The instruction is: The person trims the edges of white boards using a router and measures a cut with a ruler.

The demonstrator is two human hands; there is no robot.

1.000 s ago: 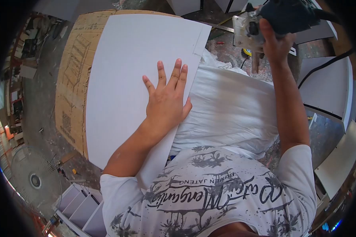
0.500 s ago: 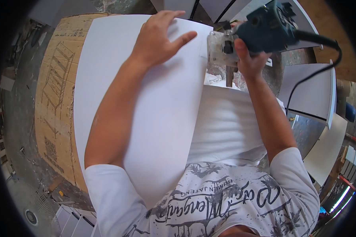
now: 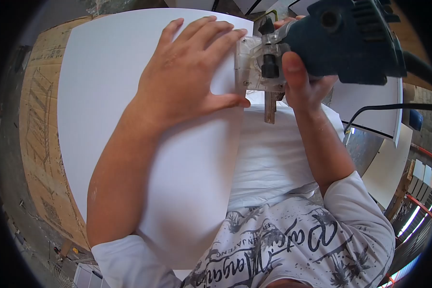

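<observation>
My left hand [image 3: 182, 72] lies on a white panel [image 3: 105, 86], its fingers spread and its thumb reaching the right edge. In my right hand [image 3: 305, 81] is a dark teal trim router [image 3: 345, 41], its body tilted over to the right. The router's clear base [image 3: 247, 62] stands at the panel's right edge, close to my left fingertips. A metal guide bar [image 3: 270, 108] hangs below the base. Most of my right fingers are hidden behind the tool, and the cutter cannot be made out.
Under the panel, printed cardboard [image 3: 38, 129] sticks out on the left. The router's black cord [image 3: 393, 106] runs off to the right. More white panels [image 3: 365, 103] stand on the right, beside a pale board [image 3: 389, 163]. White cloth [image 3: 273, 153] covers my lap.
My left hand has come down and spread out at the panel's edge. The router has moved nearer to me and left, with its base now up against the edge.
</observation>
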